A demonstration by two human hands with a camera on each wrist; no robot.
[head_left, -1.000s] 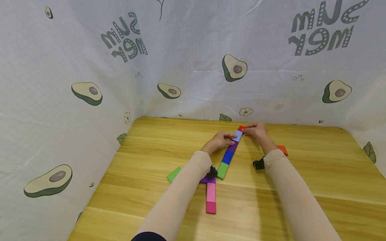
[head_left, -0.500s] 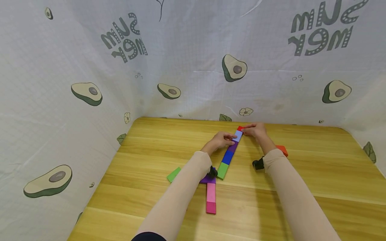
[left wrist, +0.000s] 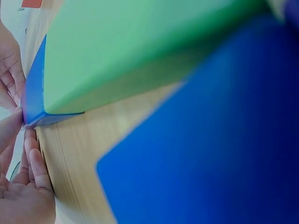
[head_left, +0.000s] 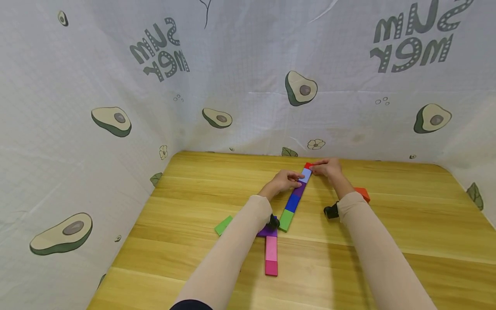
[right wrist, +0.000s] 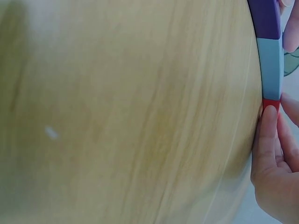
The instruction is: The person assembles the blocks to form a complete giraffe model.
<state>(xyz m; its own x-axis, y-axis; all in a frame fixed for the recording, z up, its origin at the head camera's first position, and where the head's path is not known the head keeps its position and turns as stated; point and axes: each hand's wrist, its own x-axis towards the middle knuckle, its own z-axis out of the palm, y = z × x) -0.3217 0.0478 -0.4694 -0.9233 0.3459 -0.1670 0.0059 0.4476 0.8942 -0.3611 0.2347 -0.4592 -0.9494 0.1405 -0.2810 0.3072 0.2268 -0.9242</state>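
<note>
In the head view a slanting row of flat blocks runs away from me: a green block (head_left: 286, 220), a blue block (head_left: 292, 203), a dark purple block (head_left: 300, 190), a light blue block (head_left: 305, 174) and a red block (head_left: 308, 165) at the far end. My right hand (head_left: 329, 168) pinches the red block; the right wrist view shows its fingers on both sides. My left hand (head_left: 283, 181) lies along the row's left side, fingers relaxed. Its thumb touches the dark purple block, and another fingertip is at the light blue block.
Nearer me, a pink block (head_left: 271, 248), a magenta block (head_left: 271, 268) and a purple block (head_left: 267, 232) adjoin, partly under the left forearm. A second green block (head_left: 223, 225) lies left. An orange block (head_left: 363, 193) sits behind the right wrist. A printed curtain (head_left: 248, 107) borders the wooden table (head_left: 193, 193).
</note>
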